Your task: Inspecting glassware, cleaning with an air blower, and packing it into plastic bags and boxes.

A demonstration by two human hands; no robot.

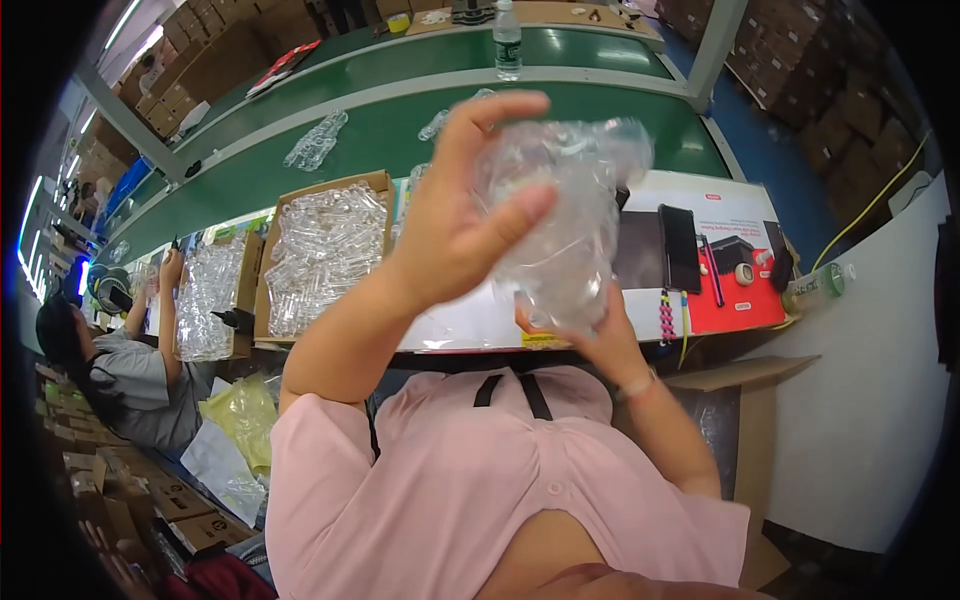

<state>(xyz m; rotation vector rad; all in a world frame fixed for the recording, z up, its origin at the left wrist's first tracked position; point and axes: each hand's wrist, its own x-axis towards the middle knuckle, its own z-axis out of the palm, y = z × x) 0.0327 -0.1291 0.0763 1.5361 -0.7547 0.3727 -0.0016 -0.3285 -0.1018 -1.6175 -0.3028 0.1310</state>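
A clear plastic bag point(560, 230), bulging and smeared by motion, is held up in front of me over the near bench. My right hand point(605, 335) grips its lower end, the fingers partly hidden behind the film. At the bag's left side my left hand point(455, 215) is raised with thumb and fingers spread apart; the thumb overlaps the bag, and whether it presses on it I cannot tell. What the bag contains is too blurred to name. Left of my left forearm stands a cardboard box point(262, 285) full of small clear plastic pieces point(325, 255).
Another box of clear pieces point(210, 290) stands farther left, beside a co-worker in grey point(150, 385). A phone point(679, 248), a pen point(713, 270) and a red printed sheet point(745, 300) lie at right. Filled clear bags point(316, 142) and a water bottle point(508, 45) are across the green bench.
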